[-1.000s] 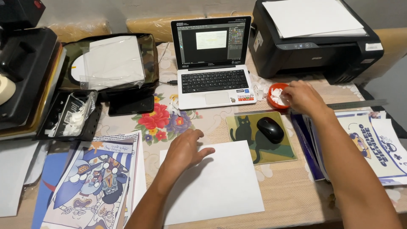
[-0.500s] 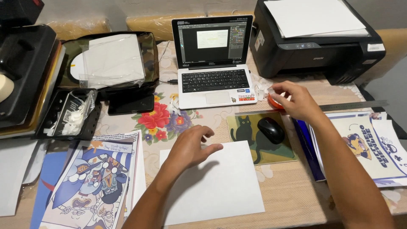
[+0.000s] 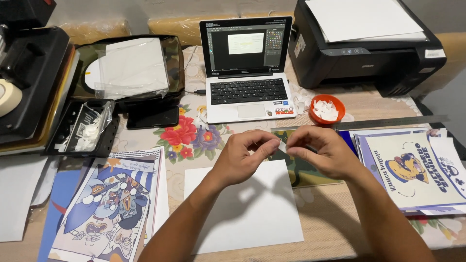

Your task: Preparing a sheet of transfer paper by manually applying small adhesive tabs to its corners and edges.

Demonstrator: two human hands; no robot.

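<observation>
My left hand [image 3: 242, 155] and my right hand [image 3: 321, 151] meet above the table's middle. Between their fingertips they pinch a small white scrap of paper [image 3: 282, 145]. Below the hands lies a blank white sheet [image 3: 247, 213]. A green mouse pad [image 3: 310, 174] is partly hidden under my right hand, and the mouse on it cannot be seen. An orange bowl [image 3: 327, 108] holding several white scraps stands just beyond my right hand.
An open laptop [image 3: 247, 73] and a black printer [image 3: 369, 43] stand at the back. Printed cartoon sheets [image 3: 107, 204] lie at left, more printed sheets [image 3: 412, 170] at right with a metal ruler [image 3: 393, 122]. A black tray [image 3: 85, 127] and a bag with plastic sleeves [image 3: 131, 68] sit left.
My right hand left the orange bowl and came to the middle with a white scrap. My left hand lifted off the white sheet and joined it on the scrap.
</observation>
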